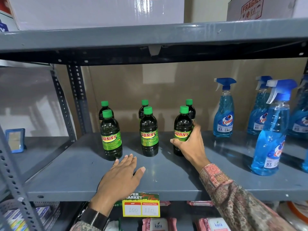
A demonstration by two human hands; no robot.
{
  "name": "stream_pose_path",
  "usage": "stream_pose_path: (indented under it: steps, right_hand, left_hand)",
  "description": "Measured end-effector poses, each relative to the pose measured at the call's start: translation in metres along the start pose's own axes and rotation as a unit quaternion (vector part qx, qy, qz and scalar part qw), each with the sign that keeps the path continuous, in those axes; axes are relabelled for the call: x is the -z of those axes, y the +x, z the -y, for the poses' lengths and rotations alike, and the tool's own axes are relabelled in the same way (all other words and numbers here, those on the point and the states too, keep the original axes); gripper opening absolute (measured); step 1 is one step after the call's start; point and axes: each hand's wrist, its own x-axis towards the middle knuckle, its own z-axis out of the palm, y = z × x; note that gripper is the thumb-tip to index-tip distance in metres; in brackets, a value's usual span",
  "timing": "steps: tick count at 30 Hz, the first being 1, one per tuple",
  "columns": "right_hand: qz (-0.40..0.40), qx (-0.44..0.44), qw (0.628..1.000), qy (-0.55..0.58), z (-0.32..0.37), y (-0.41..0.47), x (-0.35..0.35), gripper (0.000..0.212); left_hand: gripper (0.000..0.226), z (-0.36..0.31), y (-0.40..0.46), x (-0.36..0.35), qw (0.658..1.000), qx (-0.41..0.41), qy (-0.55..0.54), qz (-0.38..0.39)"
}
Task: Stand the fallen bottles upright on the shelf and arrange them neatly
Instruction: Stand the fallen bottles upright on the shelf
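Several dark bottles with green caps and green "SUNNY" labels stand upright on the grey shelf point(70, 179) in two rows. The front row holds a left bottle point(110, 137), a middle bottle point(148, 133) and a right bottle point(181, 129). Behind each stands another one, partly hidden, such as the back left bottle point(105, 110). My right hand point(191, 145) is wrapped around the lower body of the front right bottle. My left hand point(120, 177) lies flat on the shelf with fingers spread, just in front of the left and middle bottles, holding nothing.
Blue "Colin" spray bottles stand on the right, one at the back point(224, 108) and one near the front edge point(270, 135). A price tag point(141, 206) hangs from the shelf edge. Perforated uprights point(78, 97) stand at the left. Cartons sit on the shelf above.
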Motion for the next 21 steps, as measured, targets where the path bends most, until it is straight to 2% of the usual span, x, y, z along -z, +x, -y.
stream_pose_path:
  steps: [3,5,7,10,13,15,17,19,21]
  right_hand:
    - [0.006,-0.02,1.0,-0.004,-0.002,0.001,0.0,0.068]
    - [0.014,-0.019,1.0,0.002,-0.002,0.0,0.0,0.065]
    - [0.024,-0.018,1.0,0.01,-0.001,0.0,0.001,0.066]
    - [0.023,0.005,0.999,0.027,0.009,-0.003,0.005,0.083]
    - [-0.053,0.046,0.997,0.012,0.026,-0.01,0.01,0.09]
    - [-0.142,0.094,0.985,-0.006,0.039,-0.022,0.008,0.078]
    - [-0.206,0.165,0.964,0.005,0.055,-0.039,-0.001,0.054]
    - [-0.166,0.23,0.959,0.023,0.074,-0.056,-0.023,0.032]
    - [-0.03,0.247,0.968,0.019,0.092,-0.067,-0.054,0.027]
  left_hand:
    - [0.077,-0.001,0.0,0.001,1.0,0.0,-0.002,0.004]
    - [0.077,-0.001,0.0,0.0,1.0,0.0,-0.005,0.001]
    - [0.077,0.0,0.001,0.0,1.0,-0.002,-0.006,-0.004]
    - [0.078,0.002,0.002,-0.001,1.0,-0.006,-0.026,-0.014]
    - [0.078,0.007,0.0,0.006,0.995,-0.004,-0.099,-0.019]
    - [0.078,0.02,-0.007,0.015,0.984,0.008,-0.17,-0.044]
    - [0.067,0.04,-0.014,0.028,0.964,0.021,-0.246,-0.094]
    - [0.037,0.066,-0.018,0.04,0.932,0.048,-0.326,-0.154]
    - [0.014,0.09,-0.015,0.052,0.901,0.092,-0.368,-0.211]
